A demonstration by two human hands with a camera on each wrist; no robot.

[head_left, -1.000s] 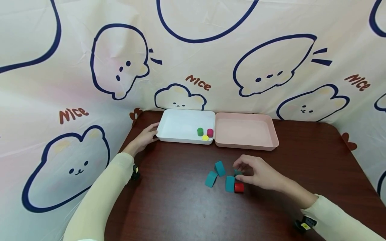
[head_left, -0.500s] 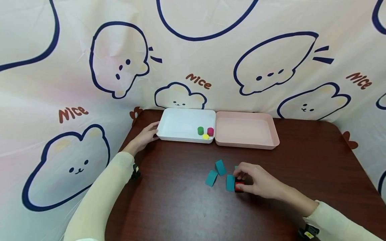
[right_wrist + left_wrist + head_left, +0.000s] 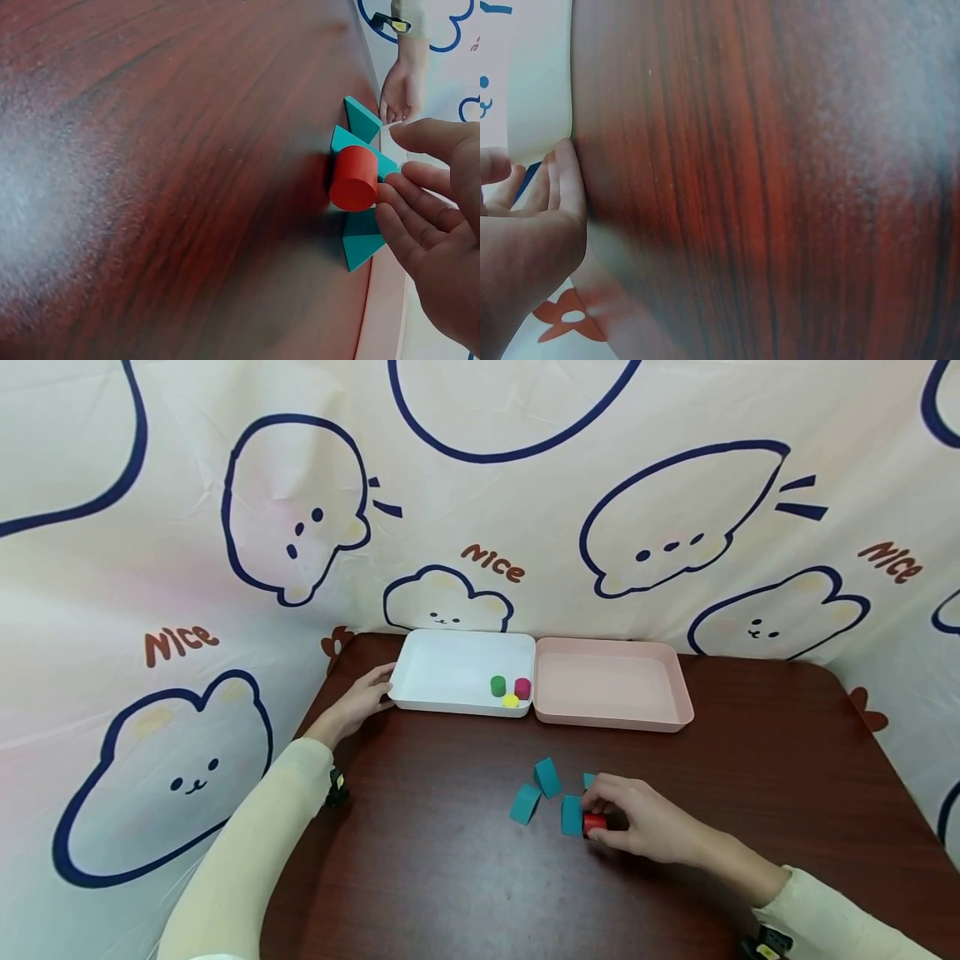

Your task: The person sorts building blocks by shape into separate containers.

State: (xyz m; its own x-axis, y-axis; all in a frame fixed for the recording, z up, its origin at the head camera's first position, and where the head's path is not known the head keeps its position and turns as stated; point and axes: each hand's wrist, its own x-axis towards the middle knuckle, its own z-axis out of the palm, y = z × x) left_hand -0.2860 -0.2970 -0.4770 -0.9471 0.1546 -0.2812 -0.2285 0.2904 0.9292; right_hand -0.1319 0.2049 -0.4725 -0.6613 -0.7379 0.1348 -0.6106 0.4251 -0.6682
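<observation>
My right hand (image 3: 648,822) is low over the table, fingers and thumb spread around a small red cylinder block (image 3: 595,823). In the right wrist view, fingertips (image 3: 384,193) are right at the cylinder's side, while the thumb (image 3: 427,139) stands apart from it. Teal triangular blocks lie close by: one (image 3: 572,815) against the cylinder, two (image 3: 547,777) (image 3: 525,804) to the left, and one (image 3: 588,781) partly hidden behind the fingers. My left hand (image 3: 360,703) rests with extended fingers against the left end of the white tray (image 3: 442,652).
A green (image 3: 498,686), a magenta (image 3: 522,688) and a yellow block (image 3: 511,701) sit in the white tray's near right corner. A pink tray (image 3: 611,681) adjoins it on the right. Behind the dark wooden table (image 3: 450,860) hangs a printed cloth (image 3: 525,527).
My right hand has moved nearer the body, from the rear teal block to the red cylinder, uncovering part of that teal block. The left hand and both trays stay put.
</observation>
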